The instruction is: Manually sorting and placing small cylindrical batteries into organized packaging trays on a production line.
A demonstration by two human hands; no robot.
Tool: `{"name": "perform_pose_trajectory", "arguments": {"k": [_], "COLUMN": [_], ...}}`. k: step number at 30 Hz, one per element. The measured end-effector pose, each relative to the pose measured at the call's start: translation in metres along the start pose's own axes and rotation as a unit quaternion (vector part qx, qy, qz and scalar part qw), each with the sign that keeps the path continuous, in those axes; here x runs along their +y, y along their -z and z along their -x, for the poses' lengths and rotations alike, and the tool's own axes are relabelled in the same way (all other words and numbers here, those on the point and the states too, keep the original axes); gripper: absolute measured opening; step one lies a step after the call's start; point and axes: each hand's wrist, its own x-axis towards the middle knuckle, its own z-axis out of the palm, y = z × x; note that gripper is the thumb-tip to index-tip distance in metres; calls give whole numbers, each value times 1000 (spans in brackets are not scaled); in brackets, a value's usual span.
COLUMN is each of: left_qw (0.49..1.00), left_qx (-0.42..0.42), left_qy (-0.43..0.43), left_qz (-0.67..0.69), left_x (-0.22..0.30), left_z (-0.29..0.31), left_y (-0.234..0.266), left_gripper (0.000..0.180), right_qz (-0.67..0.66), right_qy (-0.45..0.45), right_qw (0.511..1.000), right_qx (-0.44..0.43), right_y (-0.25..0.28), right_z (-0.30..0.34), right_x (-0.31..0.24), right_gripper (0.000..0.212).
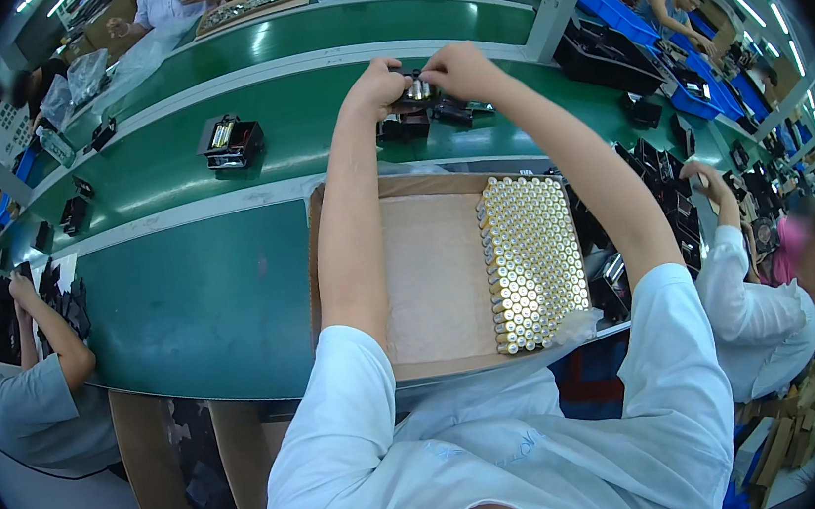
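Both arms reach forward over an open cardboard box (444, 365) to a black battery case (405, 106) on the green bench. Silver batteries (420, 90) show in its open compartment. My left hand (378, 89) is closed on the left side of this case. My right hand (460, 70) is closed too, its fingertips against the right end of the batteries; what they pinch, if anything, is hidden. Another black case (453, 112) lies just right of it. Packed upright in the right part of the cardboard box are rows of gold-ended batteries (532, 261).
A black case with batteries (231, 142) sits on the green belt (313, 115) at left. At the right rear stand a black bin (606, 60) and blue trays (693, 90). Black cases pile up right of the box. People work on both sides and across the bench.
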Motion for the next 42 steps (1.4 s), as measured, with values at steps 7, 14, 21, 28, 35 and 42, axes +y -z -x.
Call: {"name": "perform_pose_trajectory", "arguments": {"k": [7, 14, 21, 28, 35, 42], "left_qw": [997, 989, 975, 803, 781, 963], "left_qx": [43, 79, 117, 240, 155, -46], "left_qy": [17, 31, 54, 40, -55, -69], "left_qz": [-66, -124, -182, -544, -603, -258], "left_x": [-3, -3, -8, 16, -1, 2], "left_z": [-6, -16, -27, -4, -9, -26], "left_y": [10, -3, -1, -35, -53, -77], "left_gripper": [53, 51, 49, 43, 31, 32], "right_qz": [162, 293, 188, 289, 99, -550], "right_qy": [88, 165, 83, 19, -91, -186], "right_qw": [981, 938, 976, 945, 979, 809], "right_qx": [-59, -84, 76, -151, -153, -93], "right_y": [-9, -26, -33, -25, -19, 32], "right_z": [6, -3, 20, 37, 40, 52], "right_x": [-41, -23, 34, 53, 60, 107], "right_gripper": [28, 29, 34, 41, 42, 36]}}
